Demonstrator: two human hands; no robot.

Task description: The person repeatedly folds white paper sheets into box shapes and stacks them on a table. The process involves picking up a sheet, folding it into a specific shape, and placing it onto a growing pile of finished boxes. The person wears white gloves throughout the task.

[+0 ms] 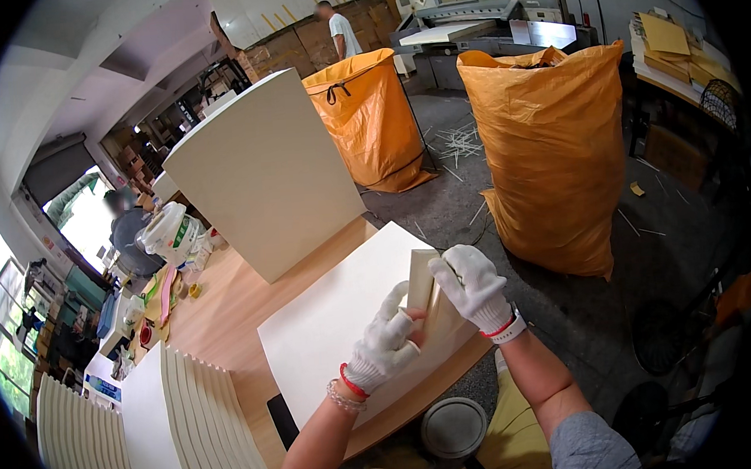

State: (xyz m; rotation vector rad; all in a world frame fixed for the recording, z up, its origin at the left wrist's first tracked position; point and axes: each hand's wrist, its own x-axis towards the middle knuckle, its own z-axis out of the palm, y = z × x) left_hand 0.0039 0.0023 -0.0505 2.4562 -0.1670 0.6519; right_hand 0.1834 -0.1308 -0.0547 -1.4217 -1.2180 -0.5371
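A large white sheet or board (346, 309) lies on the wooden table in front of me. Over its right part, a narrow cream folded piece of card (421, 276) stands tilted between my hands. My left hand (384, 344), in a white glove with bare fingertips, has its fingers curled against the card's left side. From the right, my right hand (472, 287), also gloved in white, closes on the card's upper right edge. Whether this card is joined to the sheet beneath cannot be made out.
A tall stack of white boards (268, 172) stands on the wooden table (216, 300). Fanned stacks (202, 417) are at left. Orange sacks (551, 155) stand beyond, near scattered paper strips (460, 142). A round stool (453, 427) sits below the table edge. Two people are farther off.
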